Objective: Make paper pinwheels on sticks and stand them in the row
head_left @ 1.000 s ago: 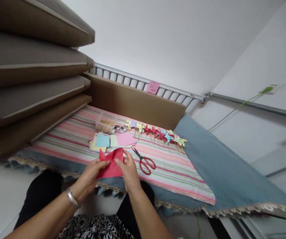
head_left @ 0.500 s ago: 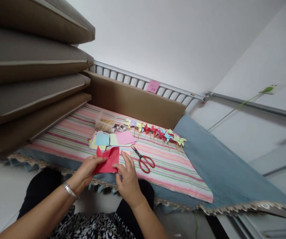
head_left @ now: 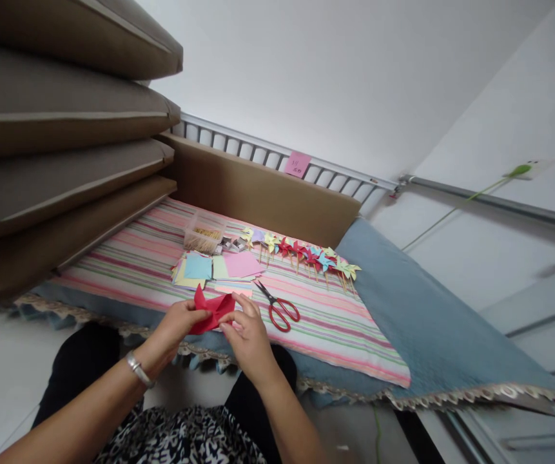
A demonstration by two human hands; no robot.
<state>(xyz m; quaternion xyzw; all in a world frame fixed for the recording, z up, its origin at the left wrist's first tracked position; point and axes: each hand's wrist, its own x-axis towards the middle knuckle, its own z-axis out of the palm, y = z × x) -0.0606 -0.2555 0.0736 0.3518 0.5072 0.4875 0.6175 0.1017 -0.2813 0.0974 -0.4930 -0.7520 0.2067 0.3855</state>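
My left hand (head_left: 178, 325) and my right hand (head_left: 247, 335) both pinch a red paper square (head_left: 211, 308) with cut, folded-in corners, held just above the near edge of the striped cloth (head_left: 151, 258). My left wrist wears a silver bracelet (head_left: 133, 368). Red-handled scissors (head_left: 278, 306) lie shut on the cloth just right of my right hand. A loose pile of coloured paper squares (head_left: 216, 267) lies right behind the red paper.
A row of finished paper pinwheels on sticks (head_left: 306, 254) lies further back. A clear tub of toothpicks (head_left: 202, 235) stands behind the paper pile. A cardboard panel (head_left: 258, 193) lines the back, stacked brown cushions (head_left: 59, 129) loom at left, and a blue blanket (head_left: 417, 322) spreads right.
The red paper has been lowered and folded smaller between my fingers. Both hands have shifted slightly down and closer together.
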